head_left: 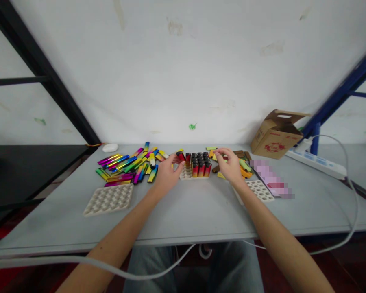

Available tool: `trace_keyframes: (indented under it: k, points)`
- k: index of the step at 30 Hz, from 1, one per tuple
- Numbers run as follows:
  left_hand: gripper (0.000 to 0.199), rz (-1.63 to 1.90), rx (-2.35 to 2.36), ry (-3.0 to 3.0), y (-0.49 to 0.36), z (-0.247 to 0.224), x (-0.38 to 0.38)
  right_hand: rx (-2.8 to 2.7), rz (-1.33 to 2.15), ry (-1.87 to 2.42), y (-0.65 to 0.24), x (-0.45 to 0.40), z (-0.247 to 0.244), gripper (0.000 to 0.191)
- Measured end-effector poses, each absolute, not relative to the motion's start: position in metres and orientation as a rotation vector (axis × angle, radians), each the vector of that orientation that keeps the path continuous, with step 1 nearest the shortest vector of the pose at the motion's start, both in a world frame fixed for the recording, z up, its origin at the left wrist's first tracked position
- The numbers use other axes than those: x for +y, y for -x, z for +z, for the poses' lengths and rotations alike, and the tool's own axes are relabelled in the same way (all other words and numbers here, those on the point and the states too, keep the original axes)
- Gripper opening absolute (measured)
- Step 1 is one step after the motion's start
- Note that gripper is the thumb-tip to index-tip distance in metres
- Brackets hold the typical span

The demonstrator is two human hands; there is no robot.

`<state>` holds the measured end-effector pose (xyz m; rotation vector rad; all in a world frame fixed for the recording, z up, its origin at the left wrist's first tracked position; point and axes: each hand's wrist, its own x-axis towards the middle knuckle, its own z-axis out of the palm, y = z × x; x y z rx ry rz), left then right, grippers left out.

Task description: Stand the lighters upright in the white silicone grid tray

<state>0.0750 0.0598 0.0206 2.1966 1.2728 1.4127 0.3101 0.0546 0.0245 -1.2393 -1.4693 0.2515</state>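
My left hand [167, 173] grips a red lighter [180, 156] with a black top, tilted over the left end of a pale moulded tray [185, 174]. In that tray, several red-and-yellow lighters [201, 167] with black tops stand upright in close rows, and one lighter [188, 158] stands a little apart on their left. Some pockets at the tray's left side hold nothing. My right hand [230, 166] is to the right of the rows, its thumb and first finger drawn together beside orange pieces. What they pinch, if anything, is too small to make out.
Shiny multicoloured flat pieces [131, 165] lie heaped at left, behind another moulded tray [110, 198]. On the right are orange, green and brown pieces [245, 167], a third tray [260, 190], a blurred pink item [270, 179], an open cardboard box [274, 140] and a power strip [317, 162].
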Motion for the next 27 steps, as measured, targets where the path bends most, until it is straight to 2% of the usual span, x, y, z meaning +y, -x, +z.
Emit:
trace_keyframes:
  k: [9, 16, 27]
  points:
    - [0.021, 1.306, 1.191, -2.220, -0.077, 0.003, 0.073, -1.596, 0.236, 1.217, -0.308, 0.054, 0.020, 0.023]
    - [0.007, 1.196, 1.251, -2.292, -0.080, 0.003, 0.072, -1.596, 0.225, 1.219, -0.307, 0.054, 0.021, 0.021]
    - [0.012, 1.012, 1.436, -2.499, -0.075, 0.009, 0.073, -1.593, 0.231, 1.212, -0.306, 0.052, 0.022, 0.020]
